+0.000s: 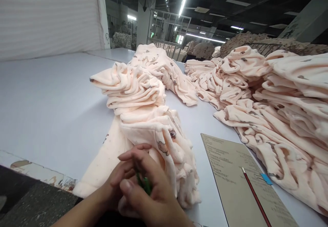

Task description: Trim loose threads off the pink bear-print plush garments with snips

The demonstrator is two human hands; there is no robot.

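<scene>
Pale pink fleece garments with small printed figures lie in a folded stack point(143, 121) along the middle of the table, and my hands are at its near end. My right hand point(153, 189) is curled round a small green tool point(146, 185), mostly hidden in the palm; its kind does not show. Beside it, my left hand point(115, 177) has its fingers bent in toward the right hand, partly covered by it. Pink cloth shows just under both hands. What the left fingers grip, if anything, is hidden. A flat piece of the fleece point(102, 165) spreads out under the stack on the left.
Right of the stack lies a printed board point(217, 165) with a dark red pencil point(256, 198) and a blue tab point(267, 178). More pink garments point(289, 117) are heaped at the right. The worn table edge point(43, 175) runs along the lower left. A metal rack point(169, 28) stands behind.
</scene>
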